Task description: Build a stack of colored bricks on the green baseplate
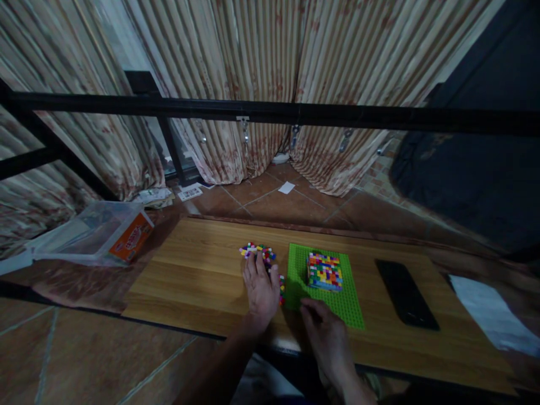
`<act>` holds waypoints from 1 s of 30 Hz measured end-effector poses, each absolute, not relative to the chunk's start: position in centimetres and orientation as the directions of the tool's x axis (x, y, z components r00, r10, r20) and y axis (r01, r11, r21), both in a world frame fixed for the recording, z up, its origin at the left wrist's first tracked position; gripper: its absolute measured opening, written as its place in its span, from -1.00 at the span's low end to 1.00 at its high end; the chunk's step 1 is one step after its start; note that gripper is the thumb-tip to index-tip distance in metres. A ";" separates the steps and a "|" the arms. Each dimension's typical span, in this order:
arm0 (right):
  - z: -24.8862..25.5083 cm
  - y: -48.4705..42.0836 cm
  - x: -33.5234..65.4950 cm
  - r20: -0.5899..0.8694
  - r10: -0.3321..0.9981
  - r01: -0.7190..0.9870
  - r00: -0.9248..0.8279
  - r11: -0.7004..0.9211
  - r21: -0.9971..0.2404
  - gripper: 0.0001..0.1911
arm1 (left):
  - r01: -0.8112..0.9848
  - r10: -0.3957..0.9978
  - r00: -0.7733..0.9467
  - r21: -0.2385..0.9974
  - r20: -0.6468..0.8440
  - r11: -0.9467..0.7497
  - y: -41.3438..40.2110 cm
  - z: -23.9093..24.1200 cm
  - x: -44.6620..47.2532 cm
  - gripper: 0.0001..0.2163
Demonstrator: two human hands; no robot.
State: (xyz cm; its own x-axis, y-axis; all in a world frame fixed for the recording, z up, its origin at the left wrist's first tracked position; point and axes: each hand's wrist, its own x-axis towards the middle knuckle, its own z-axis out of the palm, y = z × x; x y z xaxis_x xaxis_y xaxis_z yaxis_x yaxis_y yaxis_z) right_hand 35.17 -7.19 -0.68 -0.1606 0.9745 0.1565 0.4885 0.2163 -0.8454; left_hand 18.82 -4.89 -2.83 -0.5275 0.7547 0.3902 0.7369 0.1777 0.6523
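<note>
My left hand (pixel 261 289) lies with outstretched fingers over a loose pile of small coloured building bricks (pixel 266 252), partly covering it. A few more bricks show beside the thumb. To the right is a green studded baseplate (pixel 352 304), bearing a square block of multicoloured bricks (pixel 324 270). My right hand (pixel 324 329) is at the plate's near edge, thumb and fingers pinched together. Whatever may be between those fingertips is too small to make out.
A black phone (pixel 406 293) lies on the wooden tabletop (pixel 185 275) at the right, with a white paper sheet (pixel 493 309) beyond it. On the left stands a clear plastic bin (pixel 76 256) with an orange label. Striped curtains (pixel 261 62) hang behind a dark metal rail (pixel 270 109).
</note>
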 end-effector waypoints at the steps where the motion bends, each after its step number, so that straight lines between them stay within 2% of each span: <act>1: -0.7 -7.3 34.8 0.172 0.963 0.516 -0.207 0.257 -0.817 -0.74 | 0.728 0.770 -0.516 0.666 0.375 0.163 -5.1 -2.6 19.0 -0.53; 5: -0.5 -7.5 33.4 0.204 0.927 0.615 -0.314 0.362 -0.701 -0.74 | 0.727 0.778 -0.495 0.675 0.388 0.126 -5.5 -1.1 17.6 -0.56; 8: -0.4 -7.4 32.7 0.219 0.916 0.673 -0.335 0.395 -0.625 -0.74 | 0.779 0.770 -0.472 0.612 0.429 0.136 -4.0 -0.2 13.6 -0.58; 12: -0.8 -7.3 32.1 0.236 0.908 0.721 -0.346 0.418 -0.552 -0.77 | 0.826 0.879 -0.356 0.546 0.317 0.138 -0.4 -0.3 8.2 -0.60; 16: -1.5 -7.0 31.7 0.245 0.898 0.721 -0.365 0.440 -0.536 -0.80 | 0.853 0.961 -0.088 0.518 0.261 -0.063 1.6 -1.2 6.7 -0.58; 20: -1.9 -6.8 31.6 0.270 0.894 0.714 -0.358 0.448 -0.537 -0.83 | 0.841 0.956 0.095 0.492 0.277 -0.226 1.6 -1.8 8.0 -0.61; 25: -2.1 -6.6 31.5 0.326 0.868 0.705 -0.374 0.494 -0.508 -0.86 | 0.781 0.932 0.171 0.532 0.321 -0.326 1.0 -1.5 9.2 -0.62; 30: -2.5 -6.6 31.7 0.387 0.832 0.675 -0.398 0.551 -0.490 -0.83 | 0.726 0.927 0.172 0.593 0.334 -0.348 0.3 -1.1 10.3 -0.63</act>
